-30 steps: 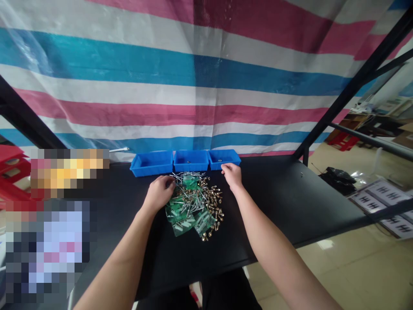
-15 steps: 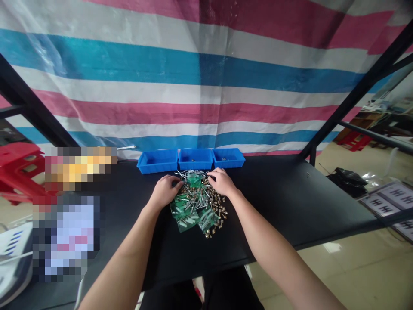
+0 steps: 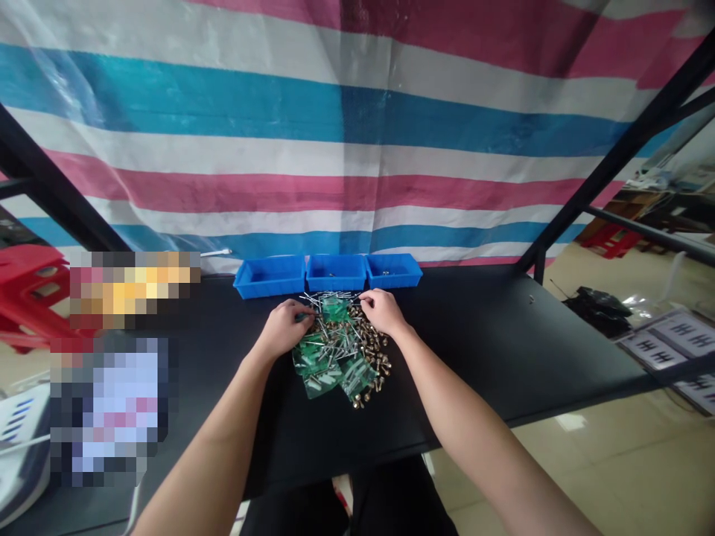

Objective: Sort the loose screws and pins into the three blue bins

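Observation:
A mixed pile lies on the black table: silver pins, brass-coloured screws and small green plastic bags. My left hand rests curled on the pile's left edge, fingertips pinched at a green bag. On the pile's upper right, my right hand has its fingers bent down onto the silver pins. What either hand grips is too small to make out. Three blue trays stand in a row just behind the pile, each holding only a few small parts.
A striped pink, white and blue tarp hangs behind the table. Black frame bars slant at both sides. Red plastic stools stand at the left. Papers and a dark object lie on the floor at the right.
My right hand came back from the right blue tray down onto the pile's upper right. My left hand stayed on the pile's left edge. The view shifted slightly.

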The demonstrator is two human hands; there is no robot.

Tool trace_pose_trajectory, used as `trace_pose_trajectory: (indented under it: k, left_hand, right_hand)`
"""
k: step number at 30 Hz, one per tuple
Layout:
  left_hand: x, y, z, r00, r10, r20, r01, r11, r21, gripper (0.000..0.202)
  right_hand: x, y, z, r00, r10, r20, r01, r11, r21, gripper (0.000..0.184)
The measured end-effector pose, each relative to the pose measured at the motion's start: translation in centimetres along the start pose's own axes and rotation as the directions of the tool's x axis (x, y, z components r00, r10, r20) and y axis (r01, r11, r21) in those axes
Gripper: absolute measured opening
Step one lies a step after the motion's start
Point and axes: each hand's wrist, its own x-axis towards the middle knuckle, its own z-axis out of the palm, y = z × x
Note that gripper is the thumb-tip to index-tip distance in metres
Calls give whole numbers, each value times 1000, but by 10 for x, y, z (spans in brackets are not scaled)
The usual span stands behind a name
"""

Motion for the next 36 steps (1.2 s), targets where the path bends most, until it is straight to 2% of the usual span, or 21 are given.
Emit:
trace_pose_trajectory:
  k: [3,7,11,16,21,23,26,30,33,36]
  left_hand:
    - [-1,0,0,1000,12,5,-12,1000,-9,30]
    - [-2,2,-2,1000,14,4,-14,1000,-27,30]
    - [-3,2,-2,1000,21,-22,-22,999,-42,29]
    - [-2,1,-4,998,16,-56,-19,999,-44,30]
    - [-4,4,-5,993,31,-111,-40,997,-73,31]
    - [-6,7,-4,988,85,-133,-93,994,-61,33]
    - [-9,13,-3,966,208,-153,-208,978,17,37]
    - [-14,24,-3,932,338,-133,-320,937,137,37]
    - [-16,31,-1,915,397,-70,-382,909,168,32]
    - [-14,32,4,917,394,-62,-378,907,184,32]
  right_hand:
    - [5,1,3,999,29,-18,-29,1000,-7,23]
    - [15,-6,6,995,96,40,-91,990,-107,23]
    - [23,-16,9,986,145,83,-129,976,-174,14]
    - [23,-20,9,988,119,102,-97,976,-197,15]
    - [12,-22,-4,994,99,45,-87,973,-215,15]
    - [6,-23,-11,998,63,25,-57,982,-179,16]
    - [-2,-28,-16,998,-45,50,47,998,-37,16]
    - [-13,-43,-16,975,-201,95,184,969,165,14]
    - [-20,-56,-13,971,-230,67,211,953,220,15]
    - [-22,-62,-11,966,-236,110,208,953,220,14]
